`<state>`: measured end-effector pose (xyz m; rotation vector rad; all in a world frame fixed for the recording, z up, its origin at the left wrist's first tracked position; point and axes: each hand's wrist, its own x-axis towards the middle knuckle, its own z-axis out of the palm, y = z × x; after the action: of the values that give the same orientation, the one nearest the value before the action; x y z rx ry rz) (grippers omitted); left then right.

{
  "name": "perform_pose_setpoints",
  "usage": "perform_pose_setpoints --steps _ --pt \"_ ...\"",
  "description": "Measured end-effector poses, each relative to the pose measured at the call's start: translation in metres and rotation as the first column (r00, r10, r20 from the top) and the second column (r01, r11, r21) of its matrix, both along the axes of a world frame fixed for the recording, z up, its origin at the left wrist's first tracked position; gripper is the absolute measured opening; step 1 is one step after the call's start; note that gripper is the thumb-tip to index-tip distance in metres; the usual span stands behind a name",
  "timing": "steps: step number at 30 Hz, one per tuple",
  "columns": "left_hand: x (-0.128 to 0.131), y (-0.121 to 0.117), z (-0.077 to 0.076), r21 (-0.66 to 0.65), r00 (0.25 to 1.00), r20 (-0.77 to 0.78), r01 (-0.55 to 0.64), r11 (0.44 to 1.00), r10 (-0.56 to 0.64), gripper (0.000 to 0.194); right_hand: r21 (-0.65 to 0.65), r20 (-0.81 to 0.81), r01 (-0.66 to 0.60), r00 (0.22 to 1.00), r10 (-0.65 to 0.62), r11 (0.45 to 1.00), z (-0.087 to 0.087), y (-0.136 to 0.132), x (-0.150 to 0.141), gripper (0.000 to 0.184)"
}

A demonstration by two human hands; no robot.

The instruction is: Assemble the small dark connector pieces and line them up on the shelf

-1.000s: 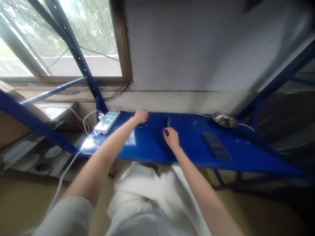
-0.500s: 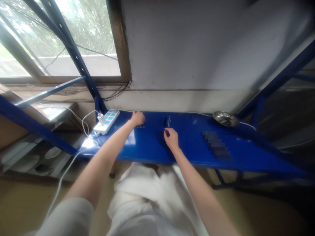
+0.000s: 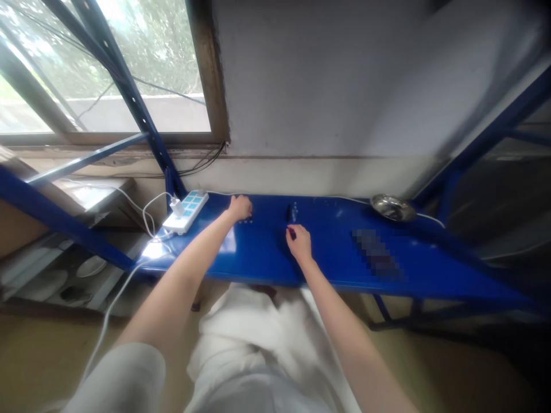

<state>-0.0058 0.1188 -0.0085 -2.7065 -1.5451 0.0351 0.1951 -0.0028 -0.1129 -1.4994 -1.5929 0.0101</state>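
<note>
Daylight from the window (image 3: 159,69) reaches our blue table (image 3: 262,258), where both of our hands work near the wall side. Our left hand (image 3: 241,207) bends its fingers down toward the tabletop beside a few small pale pieces (image 3: 245,222); we cannot tell whether it grips one. Our right hand (image 3: 300,240) is mostly closed, thumb and fingers pinching a small dark item (image 3: 292,233) with a reddish end. Just beyond it lie a slim black object (image 3: 288,214) and, alongside, a cluster of clear bits (image 3: 295,212); the black object sits between our left hand and that cluster. Left of our hands, a white power strip (image 3: 186,212) with a plug (image 3: 177,206) and looping cord takes up the table's end, bounding the space on that side. To our right are a pixelated dark patch (image 3: 376,252) and, farther back, a shiny metal bowl (image 3: 393,207).
</note>
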Motion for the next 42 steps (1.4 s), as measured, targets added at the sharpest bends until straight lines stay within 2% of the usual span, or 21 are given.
perform_pose_setpoints --steps 9,14,17,20,22,24,29,32,38,42 --pt "-0.001 -0.002 -0.002 -0.009 0.999 0.044 -0.023 1.0 0.023 0.018 -0.014 -0.017 -0.006 1.0 0.006 1.0 0.001 -0.002 0.0 0.027" --pt "0.003 -0.002 -0.001 -0.025 0.994 0.105 -0.028 0.999 0.03 0.029 -0.019 -0.012 0.003 1.0 -0.004 1.0 -0.001 0.0 0.001 0.027" --pt "0.015 -0.008 0.001 0.012 0.983 0.181 0.028 1.0 -0.03 0.035 -0.009 -0.015 0.004 1.0 -0.004 1.0 -0.003 0.001 0.002 0.026" --pt "0.037 -0.019 -0.001 0.073 0.957 0.247 0.142 0.987 -0.155 0.038 0.008 -0.029 0.017 0.999 -0.017 1.0 -0.003 0.001 0.003 0.025" --pt "0.054 -0.029 -0.007 0.091 0.941 0.248 0.212 0.973 -0.228 0.041 0.015 -0.042 0.037 0.998 -0.036 0.999 -0.003 0.001 0.003 0.024" --pt "0.07 -0.038 -0.017 0.078 0.943 0.22 0.237 0.968 -0.249 0.045 0.017 -0.058 0.059 0.997 -0.058 0.998 -0.003 0.001 0.003 0.023" --pt "0.093 -0.049 -0.051 0.052 0.971 0.159 0.17 0.984 -0.177 0.054 0.017 -0.12 0.106 0.987 -0.103 0.994 -0.001 0.002 0.004 0.023" --pt "0.098 -0.049 -0.063 0.055 0.98 0.145 0.127 0.99 -0.134 0.051 0.018 -0.159 0.118 0.981 -0.114 0.993 -0.002 0.003 0.005 0.024" --pt "0.102 -0.049 -0.062 0.147 0.969 0.216 0.087 0.985 -0.117 0.035 -0.052 -0.212 0.179 0.959 -0.186 0.982 -0.001 0.008 0.008 0.025" --pt "0.1 -0.048 -0.063 0.08 0.925 0.377 0.012 0.997 -0.041 0.021 -0.154 -0.2 0.245 0.941 -0.273 0.957 0.001 0.016 0.016 0.023"
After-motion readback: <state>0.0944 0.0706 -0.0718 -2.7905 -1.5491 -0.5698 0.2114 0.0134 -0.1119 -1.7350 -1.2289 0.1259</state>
